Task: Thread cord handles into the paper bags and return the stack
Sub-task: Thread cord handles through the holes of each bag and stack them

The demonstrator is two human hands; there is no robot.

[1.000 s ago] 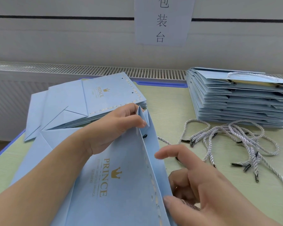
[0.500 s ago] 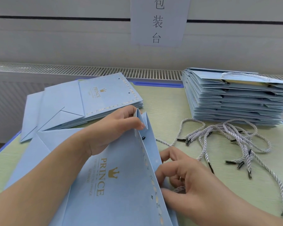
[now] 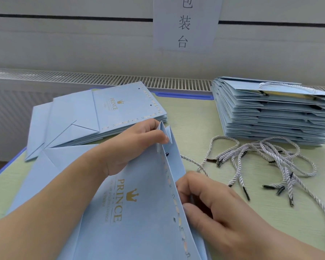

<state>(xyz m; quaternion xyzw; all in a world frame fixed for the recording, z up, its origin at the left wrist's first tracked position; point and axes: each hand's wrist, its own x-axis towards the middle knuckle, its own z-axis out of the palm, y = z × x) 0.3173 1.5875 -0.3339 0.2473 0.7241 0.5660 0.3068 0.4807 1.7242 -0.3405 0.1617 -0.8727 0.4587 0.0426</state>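
A flat light-blue paper bag [image 3: 131, 218] with gold "PRINCE" print lies in front of me, its mouth edge lifted. My left hand [image 3: 131, 145] pinches the top corner of that edge and holds it up. My right hand [image 3: 210, 205] is curled against the bag's open edge lower down, fingers tucked under the flap; a white twisted cord [image 3: 192, 162] runs from the bag's upper hole down behind this hand. Whether the fingers hold the cord is hidden. Loose cord handles [image 3: 266, 166] with black tips lie to the right.
A stack of bags without handles [image 3: 94, 117] lies at the back left. A taller stack of bags [image 3: 270, 113] with cords fitted stands at the back right. The green table [image 3: 191, 117] has a blue rim; a radiator grille and a paper sign are behind.
My right hand has dropped from an open, raised pose to the bag's edge and curled its fingers in under the flap. The left hand keeps its pinch on the corner.
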